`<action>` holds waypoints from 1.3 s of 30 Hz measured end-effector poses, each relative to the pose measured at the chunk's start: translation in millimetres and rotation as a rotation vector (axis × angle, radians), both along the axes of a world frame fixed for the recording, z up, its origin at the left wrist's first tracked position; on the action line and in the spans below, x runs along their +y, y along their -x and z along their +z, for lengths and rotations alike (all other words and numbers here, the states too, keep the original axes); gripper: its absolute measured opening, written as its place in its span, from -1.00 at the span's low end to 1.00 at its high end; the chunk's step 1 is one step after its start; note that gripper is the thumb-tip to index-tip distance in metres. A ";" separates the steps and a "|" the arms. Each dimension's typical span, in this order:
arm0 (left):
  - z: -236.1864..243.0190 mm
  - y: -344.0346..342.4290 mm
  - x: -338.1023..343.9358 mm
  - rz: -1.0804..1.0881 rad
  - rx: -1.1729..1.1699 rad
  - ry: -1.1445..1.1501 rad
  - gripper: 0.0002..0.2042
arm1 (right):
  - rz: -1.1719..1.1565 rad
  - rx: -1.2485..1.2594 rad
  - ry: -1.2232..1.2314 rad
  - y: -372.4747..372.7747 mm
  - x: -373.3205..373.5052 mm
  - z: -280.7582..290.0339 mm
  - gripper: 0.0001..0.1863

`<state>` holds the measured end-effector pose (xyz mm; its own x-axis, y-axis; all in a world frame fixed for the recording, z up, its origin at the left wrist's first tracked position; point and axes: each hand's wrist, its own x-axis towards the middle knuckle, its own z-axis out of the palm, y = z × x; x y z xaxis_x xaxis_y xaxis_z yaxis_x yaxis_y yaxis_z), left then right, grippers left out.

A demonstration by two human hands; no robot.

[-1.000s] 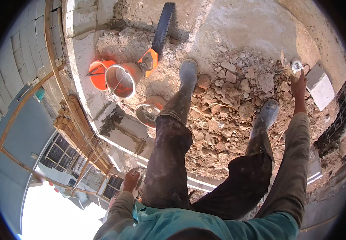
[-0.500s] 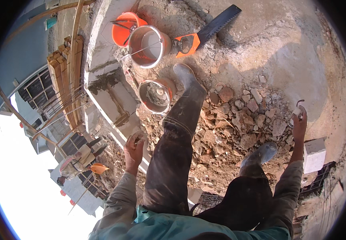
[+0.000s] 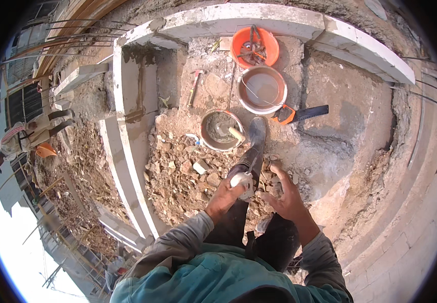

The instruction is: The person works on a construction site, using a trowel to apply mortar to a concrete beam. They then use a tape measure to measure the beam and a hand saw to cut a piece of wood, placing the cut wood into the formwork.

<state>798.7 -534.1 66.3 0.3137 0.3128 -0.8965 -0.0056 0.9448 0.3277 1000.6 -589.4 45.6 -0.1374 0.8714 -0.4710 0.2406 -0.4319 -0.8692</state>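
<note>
Whitish object [image 3: 243,179] above rubble ground [image 3: 173,187]; block wall [image 3: 259,14] beyond.

1. Two hands, both the wearer's own: one left hand [image 3: 223,199], one right hand [image 3: 287,198].
2. One small white object [image 3: 243,180].
3. Three buckets: one orange bucket [image 3: 270,44], one bucket of cloudy liquid [image 3: 243,95], one bucket of grey mix [image 3: 205,134].
4. Several tools [image 3: 253,50] inside the orange one, overlapping too much for an exact count.
5. One handsaw [image 3: 309,113].
6. One hammer [image 3: 194,90].
7. One pale tool handle [image 3: 236,134].
8. Two boots [image 3: 257,131], the second mostly hidden.
9. One other person [image 3: 21,136] clearly visible; a second figure [image 3: 113,268], lower left, is too small to be sure of.
10. One orange scoop-shaped item [image 3: 45,150].
11. Broken stones [image 3: 178,174], dozens at least, far too many to count exactly.
</note>
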 end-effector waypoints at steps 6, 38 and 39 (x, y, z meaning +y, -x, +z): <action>6.5 206.7 -33.8 0.316 0.590 -0.131 -0.71 | 0.120 -0.485 -0.124 -43.2 129.0 -33.2 -0.44; 26.9 307.1 -121.7 0.008 0.940 0.367 -0.51 | 0.396 -0.651 0.024 178.5 459.2 -431.1 -0.64; 6.5 319.3 -92.8 -0.097 0.951 0.366 -0.51 | 0.378 -0.749 -0.011 172.9 477.9 -461.0 -0.63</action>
